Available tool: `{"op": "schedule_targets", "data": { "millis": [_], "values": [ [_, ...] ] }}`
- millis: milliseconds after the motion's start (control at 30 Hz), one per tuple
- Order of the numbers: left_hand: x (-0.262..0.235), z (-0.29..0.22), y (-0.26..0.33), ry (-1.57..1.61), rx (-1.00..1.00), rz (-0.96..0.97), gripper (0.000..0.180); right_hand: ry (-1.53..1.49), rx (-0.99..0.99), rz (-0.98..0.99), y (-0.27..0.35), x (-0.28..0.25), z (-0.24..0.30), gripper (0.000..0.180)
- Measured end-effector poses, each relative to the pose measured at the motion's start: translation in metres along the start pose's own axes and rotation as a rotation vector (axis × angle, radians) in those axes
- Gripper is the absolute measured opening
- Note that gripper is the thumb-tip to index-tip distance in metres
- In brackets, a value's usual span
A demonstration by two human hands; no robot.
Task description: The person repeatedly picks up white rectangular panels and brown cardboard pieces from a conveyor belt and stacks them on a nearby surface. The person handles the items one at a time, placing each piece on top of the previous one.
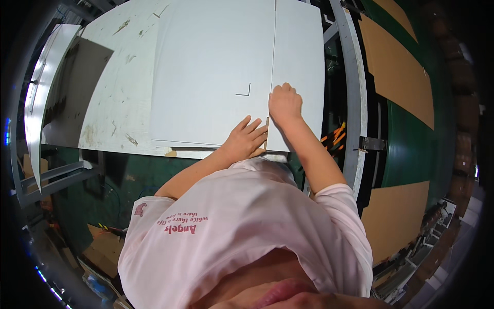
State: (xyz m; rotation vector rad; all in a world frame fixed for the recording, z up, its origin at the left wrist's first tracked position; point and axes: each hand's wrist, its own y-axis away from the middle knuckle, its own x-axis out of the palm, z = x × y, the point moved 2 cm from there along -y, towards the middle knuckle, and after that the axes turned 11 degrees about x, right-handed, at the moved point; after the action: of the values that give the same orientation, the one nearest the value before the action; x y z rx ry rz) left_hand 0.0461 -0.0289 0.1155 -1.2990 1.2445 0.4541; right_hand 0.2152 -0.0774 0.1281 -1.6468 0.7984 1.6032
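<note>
A large white board (206, 67) lies on the worktable, its plain face marked by a thin dark L-shaped line. A narrower white panel (298, 56) lies along its right side, with a seam running between the two. Near the front edge, my left hand (247, 139) rests flat on the white board, fingers apart and their tips close to the seam. Farther up the seam, my right hand (285, 104) is closed, knuckles up, pressing on the narrow panel. Whatever its curled fingers hold, if anything, is hidden beneath them.
The scuffed pale worktable (123, 87) extends left to an upright white panel (46, 87). To the right runs a grey metal rail (352, 92) with a dark gap and orange-tipped pieces beside it. Brown cardboard sheets (401, 67) lie beyond it on green.
</note>
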Motion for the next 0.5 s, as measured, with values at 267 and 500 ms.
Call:
{"op": "schedule_targets", "data": {
  "millis": [267, 500],
  "values": [
    [-0.025, 0.084, -0.031, 0.270, 0.032, -0.190, 0.038, -0.364, 0.072, -0.106, 0.003, 0.014, -0.040, 0.075],
    [-0.006, 0.378, -0.161, -0.231, -0.490, -0.066, 0.039, -0.296, 0.496, 0.003, -0.088, -0.005, -0.058, 0.111]
  ]
}}
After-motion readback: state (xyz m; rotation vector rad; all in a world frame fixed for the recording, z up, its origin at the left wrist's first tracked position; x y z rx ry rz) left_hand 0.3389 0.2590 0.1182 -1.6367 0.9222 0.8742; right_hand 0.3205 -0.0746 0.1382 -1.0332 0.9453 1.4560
